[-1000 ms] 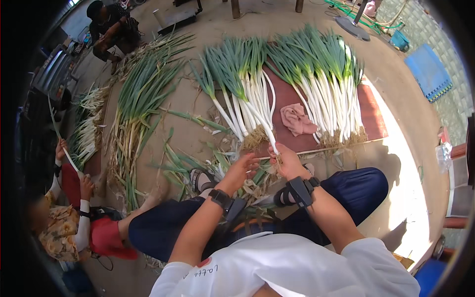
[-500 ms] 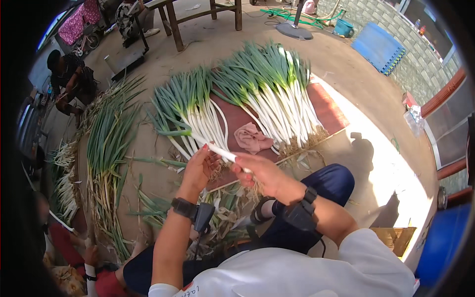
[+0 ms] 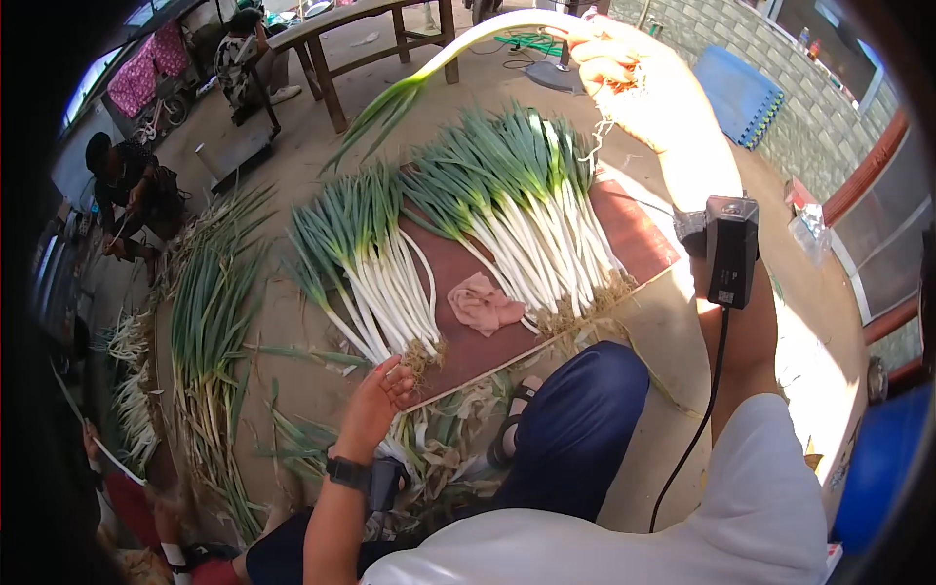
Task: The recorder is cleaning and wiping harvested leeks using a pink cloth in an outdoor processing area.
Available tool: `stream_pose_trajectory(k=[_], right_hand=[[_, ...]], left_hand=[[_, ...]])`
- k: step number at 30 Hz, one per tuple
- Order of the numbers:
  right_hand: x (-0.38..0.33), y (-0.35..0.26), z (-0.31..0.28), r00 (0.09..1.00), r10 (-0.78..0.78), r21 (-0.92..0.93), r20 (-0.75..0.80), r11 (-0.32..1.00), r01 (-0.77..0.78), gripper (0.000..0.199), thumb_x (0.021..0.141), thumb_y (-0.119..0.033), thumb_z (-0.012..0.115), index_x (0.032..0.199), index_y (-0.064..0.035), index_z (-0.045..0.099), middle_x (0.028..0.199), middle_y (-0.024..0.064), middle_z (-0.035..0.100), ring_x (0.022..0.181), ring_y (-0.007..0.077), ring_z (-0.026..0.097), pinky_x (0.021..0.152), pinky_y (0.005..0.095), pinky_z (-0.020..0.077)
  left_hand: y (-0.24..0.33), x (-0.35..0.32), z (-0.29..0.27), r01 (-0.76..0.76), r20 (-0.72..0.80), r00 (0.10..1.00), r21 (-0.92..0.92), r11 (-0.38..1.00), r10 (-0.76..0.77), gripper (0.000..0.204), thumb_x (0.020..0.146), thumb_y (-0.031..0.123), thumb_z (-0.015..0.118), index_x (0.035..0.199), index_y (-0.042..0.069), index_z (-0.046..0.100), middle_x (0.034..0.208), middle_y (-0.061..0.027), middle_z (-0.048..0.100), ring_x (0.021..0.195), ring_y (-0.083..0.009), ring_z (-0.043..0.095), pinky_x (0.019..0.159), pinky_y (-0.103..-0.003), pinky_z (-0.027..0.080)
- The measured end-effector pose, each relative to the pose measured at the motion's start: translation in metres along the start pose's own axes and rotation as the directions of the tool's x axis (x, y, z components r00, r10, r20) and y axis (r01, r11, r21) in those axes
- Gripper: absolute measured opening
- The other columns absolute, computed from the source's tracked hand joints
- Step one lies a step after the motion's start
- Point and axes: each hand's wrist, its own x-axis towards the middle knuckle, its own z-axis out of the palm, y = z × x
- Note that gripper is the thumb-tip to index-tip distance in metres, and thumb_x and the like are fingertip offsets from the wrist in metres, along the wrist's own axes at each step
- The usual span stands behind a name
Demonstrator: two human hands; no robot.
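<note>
My right hand (image 3: 624, 83) is raised high on the right in bright sunlight, closed around the root end of one long green onion (image 3: 478, 34). Its white stalk arches leftward and the green leaves droop over the piles; some roots hang below the fist. My left hand (image 3: 378, 398) is low, fingers loosely bent and apart with nothing in them, just by the roots of the left pile of cleaned green onions (image 3: 375, 283). A larger pile of green onions (image 3: 526, 214) lies right of it, white ends toward me. Between their lower ends sits a crumpled pink cloth (image 3: 483, 304).
Both piles rest on a reddish-brown board (image 3: 634, 229). Untrimmed green onions (image 3: 210, 341) lie to the left, and peeled leaf scraps (image 3: 444, 439) litter the ground by my foot. A wooden table (image 3: 361, 39) stands behind. Another person (image 3: 136, 190) crouches at far left.
My right hand has swung up and away to the right with the green onion. My left hand has let go of it and dropped lower.
</note>
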Motion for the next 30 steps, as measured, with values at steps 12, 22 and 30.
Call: stream_pose_trajectory(k=[12,22,30], right_hand=[[-0.064,0.031,-0.238,0.901,-0.218,-0.375,-0.375,0.925,0.068,0.020,0.088,-0.012,0.048,0.103,0.0001,0.048,0.073,-0.0011,0.045,0.056,0.0057,0.039,0.047,0.0191,0.0327],[-0.172,0.201,-0.387,0.613,-0.082,-0.471,-0.786,0.722,-0.507,0.036,0.087,-0.014,0.051,0.120,-0.0014,0.043,0.090,0.0031,0.055,0.069,0.0103,0.050,0.058,0.0230,0.0430],[-0.194,0.239,-0.406,0.749,-0.302,-0.746,-0.590,-0.152,-0.648,0.034,0.075,-0.008,0.060,0.106,0.0024,0.051,0.077,0.0106,0.056,0.064,0.0186,0.051,0.064,0.0295,0.0437]], left_hand=[[-0.034,0.004,-0.010,0.146,-0.111,0.985,0.093,0.985,-0.135,0.039,0.090,0.025,0.044,0.123,0.003,0.041,0.105,-0.0080,0.057,0.090,-0.0171,0.056,0.075,-0.028,0.045],[-0.055,-0.036,-0.063,0.266,-0.355,0.908,0.083,0.960,-0.221,0.041,0.089,0.030,0.045,0.124,0.009,0.042,0.110,-0.0042,0.054,0.097,-0.0157,0.051,0.081,-0.029,0.041],[-0.065,-0.021,-0.051,0.372,-0.430,0.853,0.103,0.922,-0.296,0.042,0.089,0.031,0.046,0.125,0.010,0.042,0.111,-0.0042,0.052,0.097,-0.0156,0.050,0.083,-0.028,0.039]])
